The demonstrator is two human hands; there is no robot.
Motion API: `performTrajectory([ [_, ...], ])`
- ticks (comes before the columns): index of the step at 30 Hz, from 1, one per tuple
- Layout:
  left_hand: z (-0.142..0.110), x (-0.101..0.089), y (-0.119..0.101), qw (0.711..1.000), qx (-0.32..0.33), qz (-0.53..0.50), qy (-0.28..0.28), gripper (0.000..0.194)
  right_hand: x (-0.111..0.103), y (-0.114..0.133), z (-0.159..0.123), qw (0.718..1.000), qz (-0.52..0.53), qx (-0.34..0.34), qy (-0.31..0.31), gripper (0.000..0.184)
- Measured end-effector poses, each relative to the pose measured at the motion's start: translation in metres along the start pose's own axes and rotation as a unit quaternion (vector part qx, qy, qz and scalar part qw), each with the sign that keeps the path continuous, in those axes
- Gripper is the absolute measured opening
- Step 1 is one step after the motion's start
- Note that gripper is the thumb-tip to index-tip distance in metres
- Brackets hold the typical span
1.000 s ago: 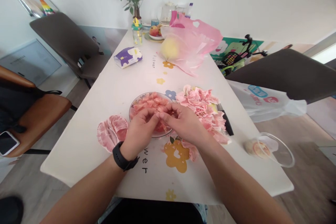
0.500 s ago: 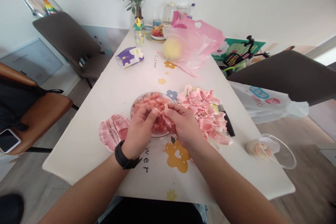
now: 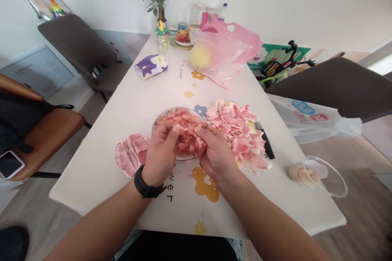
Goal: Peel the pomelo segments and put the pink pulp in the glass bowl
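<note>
Above a round plate (image 3: 154,127) heaped with peeled pink pomelo flesh (image 3: 180,119), both my hands pinch one reddish pomelo segment (image 3: 199,145). My left hand (image 3: 161,149), with a black watch on its wrist, grips its left side between thumb and fingers. My right hand (image 3: 218,151) has the other side, thumb on top. Left of the plate lies a chunk of unpeeled pomelo segments (image 3: 128,155) in pale membrane. Stripped pale pink membranes (image 3: 234,124) are piled on the right, partly over a dark-handled object (image 3: 268,144) that I cannot fully make out.
Toward the back stand a pink plastic bag (image 3: 232,49) with a yellowish round fruit, a tissue pack (image 3: 151,66), a bottle (image 3: 161,38) and a plate of fruit (image 3: 183,40). A clear plastic container (image 3: 318,177) sits near the right edge. Chairs (image 3: 78,45) flank the table.
My hands have drawn slightly apart, the right one shifting a little right. More of the reddish segment shows between them.
</note>
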State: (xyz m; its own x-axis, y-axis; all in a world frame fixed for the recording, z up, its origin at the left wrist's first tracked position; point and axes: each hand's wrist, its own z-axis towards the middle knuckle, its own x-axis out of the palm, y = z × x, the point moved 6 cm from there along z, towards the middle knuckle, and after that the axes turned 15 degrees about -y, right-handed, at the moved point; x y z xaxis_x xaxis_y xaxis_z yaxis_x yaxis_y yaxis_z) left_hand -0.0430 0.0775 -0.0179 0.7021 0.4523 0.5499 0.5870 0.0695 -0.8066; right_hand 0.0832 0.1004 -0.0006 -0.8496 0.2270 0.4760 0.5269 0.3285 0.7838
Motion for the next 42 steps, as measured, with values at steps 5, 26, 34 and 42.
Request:
performTrajectory([
  [5, 0.005, 0.003, -0.016, 0.998, 0.002, -0.064, -0.011, 0.021, -0.01, 0.004, 0.006, 1.0, 0.0, -0.011, 0.009, 0.022],
  [26, 0.006, 0.004, -0.011, 0.997, -0.051, -0.065, 0.0, 0.015, 0.006, 0.036, -0.007, 0.811, -0.424, -0.398, 0.065, 0.035],
  [34, 0.002, 0.011, -0.009, 0.996, -0.069, -0.032, 0.037, 0.022, 0.012, 0.039, -0.015, 0.778, -0.406, -0.467, 0.109, 0.021],
  [42, 0.003, 0.0, -0.006, 0.996, 0.018, 0.077, 0.032, 0.024, 0.01, 0.042, -0.013, 0.787, -0.447, -0.415, 0.094, 0.017],
])
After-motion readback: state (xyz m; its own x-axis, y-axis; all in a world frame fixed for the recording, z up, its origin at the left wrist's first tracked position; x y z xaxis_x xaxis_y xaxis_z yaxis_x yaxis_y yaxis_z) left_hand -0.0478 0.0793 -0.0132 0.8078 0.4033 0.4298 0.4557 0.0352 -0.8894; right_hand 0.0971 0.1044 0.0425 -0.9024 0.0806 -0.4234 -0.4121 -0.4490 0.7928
